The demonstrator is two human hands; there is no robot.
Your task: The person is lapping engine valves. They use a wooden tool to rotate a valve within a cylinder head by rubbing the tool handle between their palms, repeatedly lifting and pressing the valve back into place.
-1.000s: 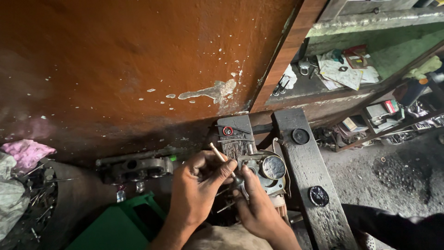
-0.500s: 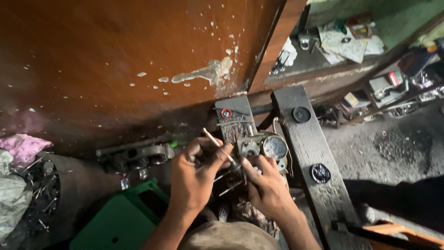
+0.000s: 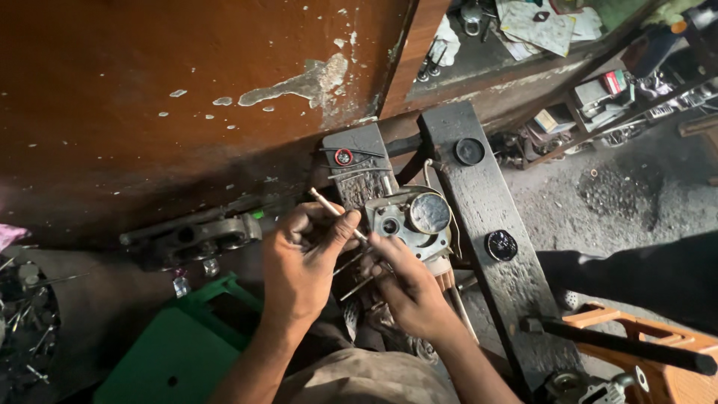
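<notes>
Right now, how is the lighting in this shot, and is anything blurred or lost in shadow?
Head view: dim, uneven light. The left hand, the right hand and the grey metal mechanism with its thin rod are lit and fairly sharp. The brown wall falls into deep shadow low down, the green box is murky, and the cluttered shelf at top right is brighter.

Rust-brown wall (image 3: 149,90), grey metal part (image 3: 407,221), green box (image 3: 179,352), blackened beam (image 3: 486,202)
</notes>
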